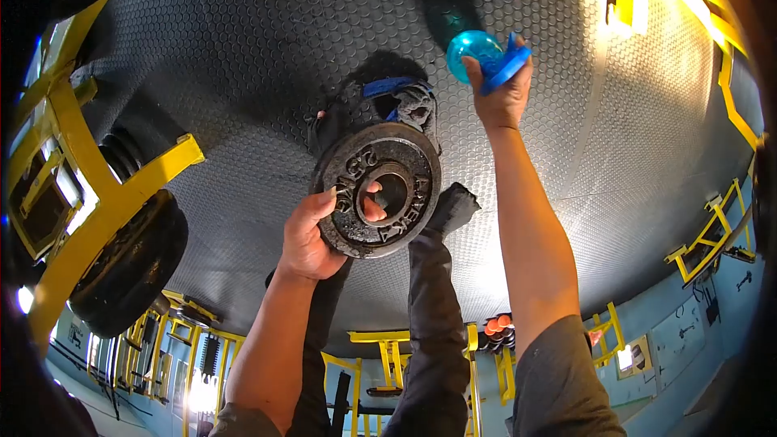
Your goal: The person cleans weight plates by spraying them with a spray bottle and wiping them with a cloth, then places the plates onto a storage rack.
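Observation:
My left hand (pixel 312 235) grips a round, dark metal weight plate (pixel 336 170) with raised lettering. Its thumb lies on the rim and face, and fingertips show through the centre hole. Held out to the right, my right hand (pixel 506 97) is closed around a translucent blue bottle (pixel 472 53) with a darker blue top; it looks like a spray bottle. Just beyond the plate, a grey cloth (pixel 415 107) and a blue strip (pixel 395 85) lie with dark material, partly hidden by the plate.
Dark rubber flooring (pixel 267 40) with round studs spreads beneath me. A yellow frame (pixel 89 162) carrying large black weight plates (pixel 133 267) stands at left. My dark shoe (pixel 455 209) is just right of the held plate. More yellow gym machines (pixel 388 348) line the bottom.

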A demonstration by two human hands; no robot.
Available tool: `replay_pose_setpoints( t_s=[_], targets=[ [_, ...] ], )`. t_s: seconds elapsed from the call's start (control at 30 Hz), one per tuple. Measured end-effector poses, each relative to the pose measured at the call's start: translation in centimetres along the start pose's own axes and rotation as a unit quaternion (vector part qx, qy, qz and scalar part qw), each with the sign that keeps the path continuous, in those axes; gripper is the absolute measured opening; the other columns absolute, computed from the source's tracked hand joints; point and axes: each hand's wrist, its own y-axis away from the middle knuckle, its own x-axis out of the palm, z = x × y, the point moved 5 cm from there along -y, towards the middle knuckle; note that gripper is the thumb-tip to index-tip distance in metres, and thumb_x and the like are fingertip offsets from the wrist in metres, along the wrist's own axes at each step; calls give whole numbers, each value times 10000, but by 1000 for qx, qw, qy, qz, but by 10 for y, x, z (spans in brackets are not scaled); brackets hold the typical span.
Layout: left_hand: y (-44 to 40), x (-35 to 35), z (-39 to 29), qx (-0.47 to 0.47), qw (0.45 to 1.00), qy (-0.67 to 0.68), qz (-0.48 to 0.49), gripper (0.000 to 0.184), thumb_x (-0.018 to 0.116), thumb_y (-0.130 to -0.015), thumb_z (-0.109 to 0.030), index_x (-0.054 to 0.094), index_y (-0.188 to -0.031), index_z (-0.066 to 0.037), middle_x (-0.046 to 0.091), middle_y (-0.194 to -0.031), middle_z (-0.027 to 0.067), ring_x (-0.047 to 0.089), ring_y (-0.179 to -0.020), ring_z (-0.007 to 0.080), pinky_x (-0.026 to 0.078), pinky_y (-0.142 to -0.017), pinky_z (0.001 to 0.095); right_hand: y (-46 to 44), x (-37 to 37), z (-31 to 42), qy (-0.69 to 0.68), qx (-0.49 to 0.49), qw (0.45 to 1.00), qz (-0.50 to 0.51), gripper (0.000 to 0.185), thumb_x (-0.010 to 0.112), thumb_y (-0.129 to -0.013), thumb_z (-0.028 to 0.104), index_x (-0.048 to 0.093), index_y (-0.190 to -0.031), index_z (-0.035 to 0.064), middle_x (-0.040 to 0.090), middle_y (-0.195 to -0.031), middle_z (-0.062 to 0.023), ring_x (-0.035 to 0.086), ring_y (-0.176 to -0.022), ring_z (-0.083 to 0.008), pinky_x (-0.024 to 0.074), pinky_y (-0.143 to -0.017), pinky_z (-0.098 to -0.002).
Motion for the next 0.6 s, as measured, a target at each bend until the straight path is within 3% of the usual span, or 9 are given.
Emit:
replay_pose_setpoints(
  t_s=[0.13,0.17,0.2,0.23,0.27,0.33,0.4,0.53,0.6],
  targets=[
    [0,-1,-10,8,1000,7,-11,509,528,-868,-339,538,-1166,73,684,-913,147,672,-883,254,537,-849,390,20,-9,15,155,54,986,13,1053,816,-675,400,216,-1454,24,378,-1390,-231,378,-1253,-420,304,-1073,-483],
    [-1,-1,-14,15,1000,1,-10,523,536,-852,-345,539,-1164,75,684,-909,146,671,-878,254,537,-848,389,37,-11,9,158,145,976,34,1066,783,-688,339,145,-1484,30,341,-1415,-250,323,-1296,-423,256,-1104,-486],
    [-2,2,-17,16,1000,3,-8,523,536,-852,-345,539,-1164,75,684,-909,146,671,-878,254,537,-848,389,68,-10,-8,170,304,931,113,965,743,-708,300,213,-1463,17,358,-1393,-257,335,-1291,-414,255,-1103,-487],
    [-2,3,-20,8,1000,18,-17,506,545,-825,-304,541,-1163,73,683,-906,146,667,-876,258,537,-846,393,91,-6,-10,123,368,904,181,880,743,-704,255,300,-1428,20,368,-1374,-263,340,-1290,-408,253,-1105,-486],
    [-2,4,-20,-2,999,34,-26,495,553,-798,-264,542,-1162,71,682,-903,145,664,-875,262,537,-844,397,107,1,5,106,355,903,219,806,745,-714,229,364,-1398,39,381,-1361,-251,366,-1275,-391,263,-1101,-485],
    [0,1,-20,-14,999,21,-33,516,553,-761,-249,533,-1164,74,663,-886,143,634,-907,269,510,-868,401,113,23,44,190,153,925,292,760,727,-755,208,363,-1418,276,398,-1353,-193,387,-1251,-393,370,-1031,-476],
    [2,-5,-23,-21,999,6,-50,541,553,-724,-234,524,-1166,77,643,-869,141,604,-938,276,483,-892,405,117,57,58,301,-21,919,253,586,716,-763,223,499,-1302,297,398,-1343,-166,427,-1204,-400,435,-961,-469],
    [3,-9,-26,-43,996,-15,-72,557,539,-668,-180,523,-1171,58,637,-891,135,591,-940,267,448,-932,401,110,78,37,194,92,918,334,373,676,-765,179,610,-1131,171,490,-1229,-149,521,-1085,-364,475,-898,-452],
    [7,-12,-24,-48,995,-9,-82,556,536,-669,-176,522,-1175,54,638,-899,131,591,-939,265,446,-934,400,110,45,22,38,278,936,211,235,631,-752,117,636,-985,87,572,-1078,-133,580,-958,-333,493,-851,-431]
  ],
)
